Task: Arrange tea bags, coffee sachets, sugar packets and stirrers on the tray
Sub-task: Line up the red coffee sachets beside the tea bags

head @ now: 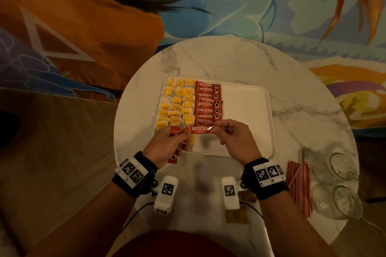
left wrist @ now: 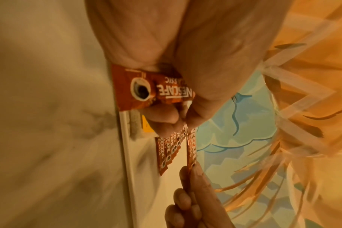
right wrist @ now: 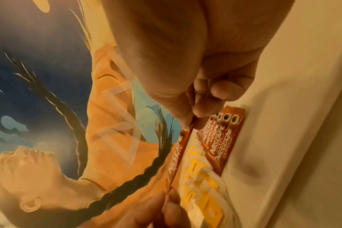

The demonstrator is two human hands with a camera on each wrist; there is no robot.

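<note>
In the head view, a white tray stands on a round marble table. The yellow tea bags fill its left part, and a column of red coffee sachets lies just beside them. Both hands hold one coffee sachet flat above the near end of that column: the left hand pinches its left end, the right hand pinches its right end. Red-striped stirrers lie on the table at the right, near two glasses; brown packets lie at the near edge.

The left wrist view shows what the head view hides: the left palm also grips spare sachets under curled fingers.

The right wrist view shows the right thumb and fingers closed narrowly on the sachet's edge, with the other fingers curled in.
</note>
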